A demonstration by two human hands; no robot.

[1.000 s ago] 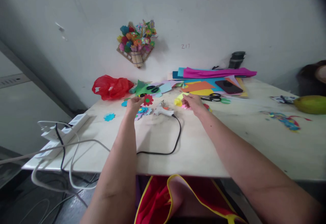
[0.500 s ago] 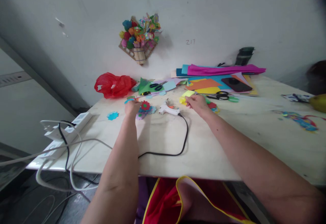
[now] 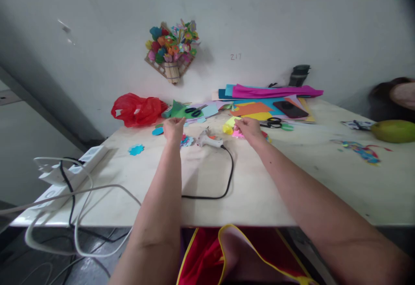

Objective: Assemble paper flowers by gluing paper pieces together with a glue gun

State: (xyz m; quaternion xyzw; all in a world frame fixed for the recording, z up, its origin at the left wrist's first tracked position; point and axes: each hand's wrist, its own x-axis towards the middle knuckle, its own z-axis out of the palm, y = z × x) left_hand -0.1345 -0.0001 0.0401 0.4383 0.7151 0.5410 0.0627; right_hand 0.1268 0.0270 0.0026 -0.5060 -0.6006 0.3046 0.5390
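Note:
My left hand [image 3: 173, 130] is raised above the left part of the table, fingertips pinched together; whatever they hold, if anything, is too small to make out. Partly behind it lies a small pile of foam flower cutouts [image 3: 187, 141]. To the right, my right hand [image 3: 249, 130] has its fingers closed beside a yellow flower cutout [image 3: 228, 129] and a pink piece [image 3: 237, 134]; what sits between the fingertips is unclear. A white hot glue gun [image 3: 209, 139] with a black cord lies between both hands. Left of them are a blue flower cutout [image 3: 136, 149] and a blue disc [image 3: 158, 131].
Along the back lie a red plastic bag [image 3: 138, 110], scissors [image 3: 195, 111], coloured sheets [image 3: 253, 109], a phone [image 3: 291, 109] and black-handled scissors [image 3: 274, 122]. A power strip [image 3: 73, 176] with loose cables occupies the left edge. At far right, a person's head shows near a green-yellow fruit [image 3: 394, 130].
My left hand has lifted and shifted right from the cutouts, uncovering the blue disc. My right hand has moved slightly right, and pink now shows beneath it. The view has turned a little right.

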